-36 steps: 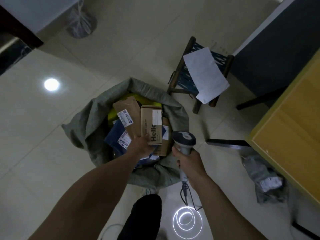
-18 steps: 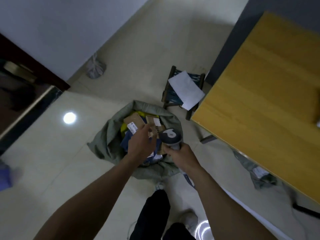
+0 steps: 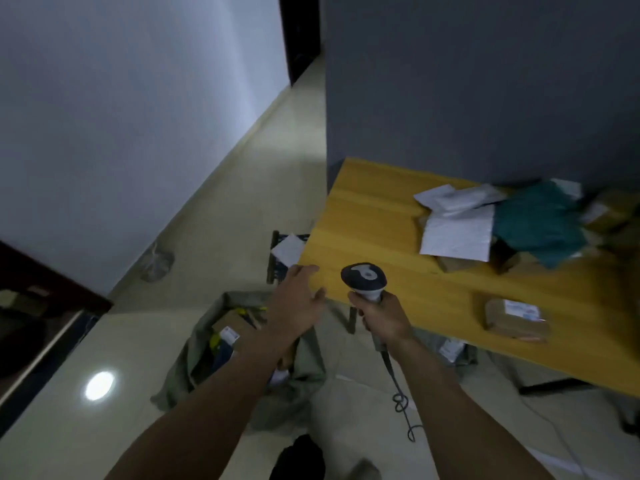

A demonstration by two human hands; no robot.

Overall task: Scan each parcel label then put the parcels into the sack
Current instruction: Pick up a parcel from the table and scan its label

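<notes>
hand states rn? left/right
Left hand: open, fingers relaxed, holding nothing, above the sack.
Right hand: grips the scanner handle.

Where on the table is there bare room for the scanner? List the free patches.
Free: the table's left part, from its left edge to the white mailers; also the strip between that pile and the lone brown parcel near the front edge. Crowded: the far right, where mailers, a teal bag and brown boxes overlap.
</notes>
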